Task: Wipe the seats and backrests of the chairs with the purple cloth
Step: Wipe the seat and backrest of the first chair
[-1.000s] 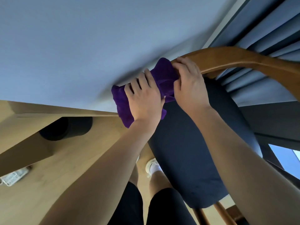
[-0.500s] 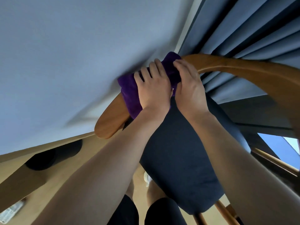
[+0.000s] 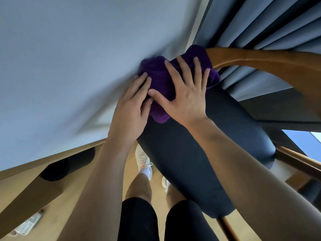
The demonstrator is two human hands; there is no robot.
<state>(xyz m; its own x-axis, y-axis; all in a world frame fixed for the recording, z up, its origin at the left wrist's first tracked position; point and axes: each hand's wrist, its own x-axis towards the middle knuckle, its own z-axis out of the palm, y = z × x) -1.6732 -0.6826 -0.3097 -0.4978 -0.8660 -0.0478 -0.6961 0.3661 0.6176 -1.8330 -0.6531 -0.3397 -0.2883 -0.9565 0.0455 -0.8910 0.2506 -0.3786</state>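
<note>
**A:** Where to find the purple cloth [image 3: 156, 73]?

**B:** Bunched over the left end of the chair's wooden top rail [image 3: 260, 61], just above the dark padded backrest [image 3: 191, 145]. Pinned there by the right hand [image 3: 184, 98], with fingers [image 3: 185, 72] spread wide and flat on top. Touched at its left edge by the left hand [image 3: 130, 110], with fingers [image 3: 142, 80] together and nearly straight, not visibly wrapped round anything.

**A:** Midway through the backrest, then?

**B:** Looks so. Probably working the rail, with pad and seat to follow. Hard to say about other chairs from here.

**A:** Any trouble ahead?

**B:** Could slip off the rounded rail end and drop to the floor [image 3: 129, 159], being held by flat pressure alone, with no pinch. Could also ride along as a thick wad and skip the rail's underside. Worth minding the curtain [image 3: 260, 23] just behind, easy to snag on a long stroke rightward. And leaning hard on the top might tip the chair backward.
</note>
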